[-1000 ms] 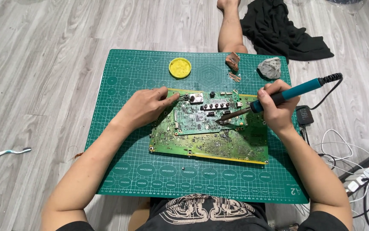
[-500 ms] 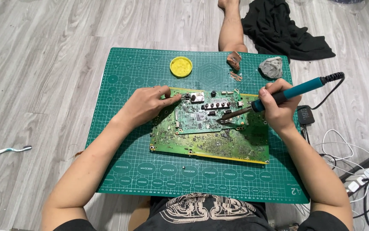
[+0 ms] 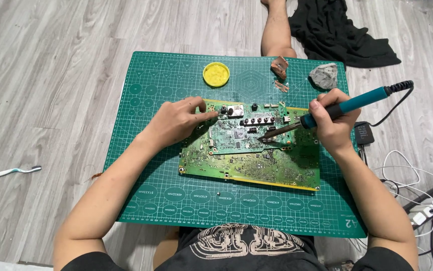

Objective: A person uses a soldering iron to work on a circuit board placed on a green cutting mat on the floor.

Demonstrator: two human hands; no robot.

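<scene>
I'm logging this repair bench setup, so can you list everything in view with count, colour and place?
cutting mat: 1, green, on the floor
circuit board: 1, green, on the mat's middle
soldering iron: 1, teal handle, tip on the board
yellow tin: 1, mat's far edge
copper scraps: 2, right of the tin
grey lump: 1, mat's far right corner
black cloth: 1, floor beyond the mat
toothbrush: 1, white and teal, floor at left
cables and power strip: white and black, floor at right
black adapter: 1, right of the mat
left hand: pressing the board's left end
right hand: gripping the iron
</scene>
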